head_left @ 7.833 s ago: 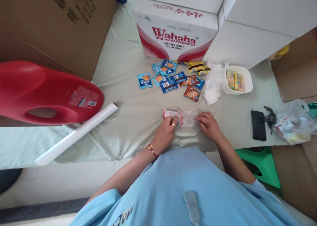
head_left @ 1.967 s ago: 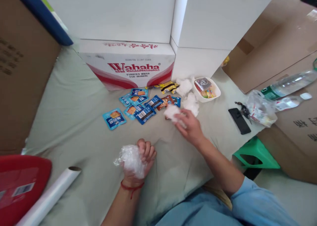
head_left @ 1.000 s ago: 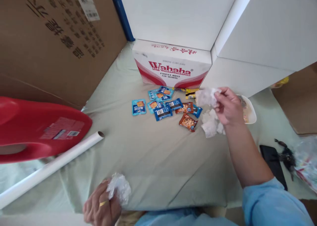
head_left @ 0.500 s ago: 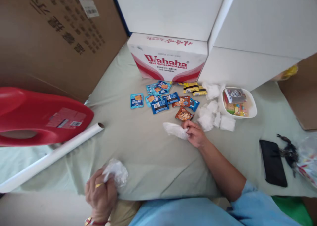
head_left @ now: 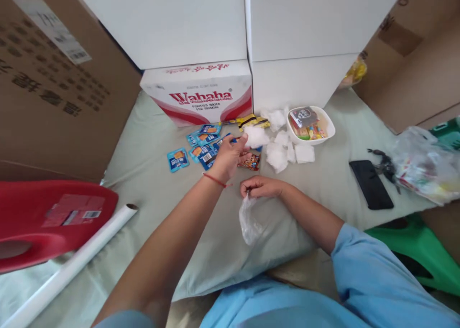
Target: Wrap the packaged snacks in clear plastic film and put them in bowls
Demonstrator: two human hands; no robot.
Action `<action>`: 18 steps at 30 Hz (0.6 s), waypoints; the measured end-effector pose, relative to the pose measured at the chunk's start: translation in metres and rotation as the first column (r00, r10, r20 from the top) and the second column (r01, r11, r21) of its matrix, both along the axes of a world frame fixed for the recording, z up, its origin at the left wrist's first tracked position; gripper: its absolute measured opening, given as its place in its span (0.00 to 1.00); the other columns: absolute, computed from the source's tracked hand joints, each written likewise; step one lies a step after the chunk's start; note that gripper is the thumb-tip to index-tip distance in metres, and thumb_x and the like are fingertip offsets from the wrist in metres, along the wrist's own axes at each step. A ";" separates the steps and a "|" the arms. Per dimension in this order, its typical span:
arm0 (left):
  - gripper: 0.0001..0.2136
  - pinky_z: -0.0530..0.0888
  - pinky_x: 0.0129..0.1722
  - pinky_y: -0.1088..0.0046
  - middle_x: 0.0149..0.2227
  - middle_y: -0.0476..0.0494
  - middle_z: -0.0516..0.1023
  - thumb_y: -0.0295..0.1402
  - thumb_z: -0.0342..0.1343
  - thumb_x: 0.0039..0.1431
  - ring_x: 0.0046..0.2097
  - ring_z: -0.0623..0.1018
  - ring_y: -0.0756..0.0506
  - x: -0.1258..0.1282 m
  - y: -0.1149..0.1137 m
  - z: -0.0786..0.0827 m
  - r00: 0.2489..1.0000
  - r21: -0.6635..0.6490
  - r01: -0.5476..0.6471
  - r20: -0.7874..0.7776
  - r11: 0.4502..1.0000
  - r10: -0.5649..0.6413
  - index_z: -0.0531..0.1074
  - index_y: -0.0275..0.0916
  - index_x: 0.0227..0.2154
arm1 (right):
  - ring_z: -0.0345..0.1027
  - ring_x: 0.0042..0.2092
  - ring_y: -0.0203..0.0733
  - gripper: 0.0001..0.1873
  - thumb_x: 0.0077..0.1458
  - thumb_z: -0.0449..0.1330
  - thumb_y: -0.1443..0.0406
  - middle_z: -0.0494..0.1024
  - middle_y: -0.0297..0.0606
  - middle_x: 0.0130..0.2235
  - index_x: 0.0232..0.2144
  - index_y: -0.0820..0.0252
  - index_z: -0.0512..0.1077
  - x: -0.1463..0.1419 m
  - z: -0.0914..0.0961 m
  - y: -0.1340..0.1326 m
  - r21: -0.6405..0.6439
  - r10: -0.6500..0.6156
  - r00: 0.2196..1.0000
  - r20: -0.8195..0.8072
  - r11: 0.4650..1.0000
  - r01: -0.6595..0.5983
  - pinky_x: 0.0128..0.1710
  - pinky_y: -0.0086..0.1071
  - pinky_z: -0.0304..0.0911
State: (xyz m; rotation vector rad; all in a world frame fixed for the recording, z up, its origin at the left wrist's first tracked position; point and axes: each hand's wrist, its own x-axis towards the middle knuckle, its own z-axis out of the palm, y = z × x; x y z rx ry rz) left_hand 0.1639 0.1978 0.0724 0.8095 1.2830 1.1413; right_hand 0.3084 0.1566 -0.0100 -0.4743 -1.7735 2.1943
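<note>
At the near edge of the worktop, over its pale green sheet [head_left: 151,193], the right hand [head_left: 260,186] is pinched together on the top of a clear plastic film [head_left: 250,220], which trails slack from the fingers toward the person. Just beyond it the left hand [head_left: 228,155] is stretched out, its fingertips closed on a crumpled white wad [head_left: 256,136] held above the scattered snack packets [head_left: 196,150]. To the right of that wad lie more white wads [head_left: 283,150], and touching them stands a white bowl [head_left: 328,126] with wrapped snacks in it. Toward the right edge lie a black phone [head_left: 371,184] and, beside it, keys [head_left: 384,158] and a plastic bag [head_left: 420,165]. At the far edge stands a Wahaha box [head_left: 201,98]. At the near left corner lie a red container [head_left: 53,217] and a white roll [head_left: 68,268].
</note>
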 end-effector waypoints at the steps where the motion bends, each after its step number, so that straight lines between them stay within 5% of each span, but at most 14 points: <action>1: 0.22 0.76 0.34 0.74 0.40 0.47 0.76 0.42 0.69 0.57 0.38 0.78 0.49 0.000 -0.003 -0.003 1.000 0.005 -0.020 -0.003 1.000 0.020 0.67 0.41 0.48 | 0.58 0.28 0.30 0.12 0.52 0.65 0.59 0.69 0.27 0.28 0.33 0.61 0.71 0.000 0.001 -0.001 -0.015 -0.044 0.999 0.001 0.999 0.044 0.28 0.24 0.55; 6: 0.23 0.76 0.35 0.74 0.45 0.44 0.76 0.52 0.67 0.56 0.42 0.79 0.47 -0.061 -0.089 -0.032 0.985 0.100 -0.046 -0.160 0.994 0.061 0.71 0.42 0.45 | 0.60 0.27 0.30 0.23 0.48 0.73 0.50 0.70 0.26 0.27 0.34 0.60 0.72 -0.003 0.015 -0.015 -0.113 -0.403 0.914 0.058 0.907 0.407 0.26 0.25 0.58; 9: 0.29 0.78 0.39 0.71 0.53 0.40 0.74 0.61 0.63 0.56 0.50 0.80 0.43 -0.090 -0.147 -0.048 0.997 0.038 -0.065 -0.039 0.997 0.067 0.70 0.44 0.50 | 0.57 0.25 0.28 0.25 0.47 0.75 0.49 0.69 0.25 0.25 0.32 0.60 0.72 -0.005 0.027 -0.037 -0.175 -0.575 0.812 0.100 0.793 0.584 0.23 0.23 0.53; 12: 0.39 0.79 0.47 0.62 0.62 0.35 0.69 0.64 0.63 0.53 0.60 0.77 0.36 -0.091 -0.184 -0.055 0.998 0.041 -0.001 0.061 0.999 -0.001 0.64 0.48 0.60 | 0.53 0.22 0.26 0.25 0.43 0.77 0.51 0.68 0.24 0.24 0.31 0.60 0.71 -0.012 0.035 -0.068 -0.333 -0.659 0.740 0.138 0.672 0.661 0.19 0.22 0.48; 15: 0.44 0.75 0.58 0.53 0.67 0.31 0.64 0.62 0.67 0.51 0.67 0.69 0.32 -0.084 -0.207 -0.055 0.984 0.197 0.066 -0.175 0.978 -0.031 0.61 0.47 0.65 | 0.45 0.19 0.24 0.24 0.43 0.78 0.54 0.63 0.21 0.21 0.31 0.59 0.70 -0.020 0.037 -0.095 -0.472 -0.723 0.663 0.195 0.523 0.710 0.15 0.21 0.41; 18: 0.39 0.69 0.64 0.50 0.63 0.31 0.68 0.58 0.69 0.53 0.66 0.69 0.33 -0.081 -0.225 -0.052 0.863 0.426 0.176 -0.501 0.887 0.069 0.66 0.45 0.62 | 0.40 0.18 0.22 0.24 0.41 0.79 0.58 0.62 0.20 0.21 0.32 0.59 0.69 -0.025 0.035 -0.111 -0.570 -0.762 0.604 0.234 0.396 0.720 0.14 0.19 0.40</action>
